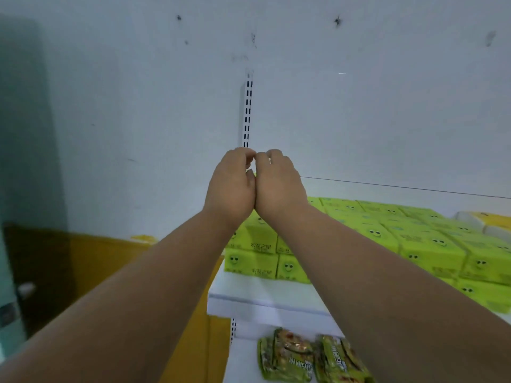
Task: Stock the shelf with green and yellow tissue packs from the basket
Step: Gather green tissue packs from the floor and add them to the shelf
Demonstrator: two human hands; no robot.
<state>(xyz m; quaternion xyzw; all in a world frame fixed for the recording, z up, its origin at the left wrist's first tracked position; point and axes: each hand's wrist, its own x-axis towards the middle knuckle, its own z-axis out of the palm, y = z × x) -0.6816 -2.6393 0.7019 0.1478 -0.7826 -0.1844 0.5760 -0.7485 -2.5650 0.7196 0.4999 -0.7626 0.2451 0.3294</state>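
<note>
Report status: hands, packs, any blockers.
Left hand and right hand raised together, fingers curled; what they hold is hidden. Green packs stacked on shelf. Nothing blocking.

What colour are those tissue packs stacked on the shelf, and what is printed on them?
Bright green tissue packs, each printed with a smiley face; seen in the head view.

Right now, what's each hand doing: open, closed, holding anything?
Left hand: fingers curled, nothing visible in it; whether it holds anything cannot be told.
Right hand: the same, fingers curled, pressed against the left.
</note>
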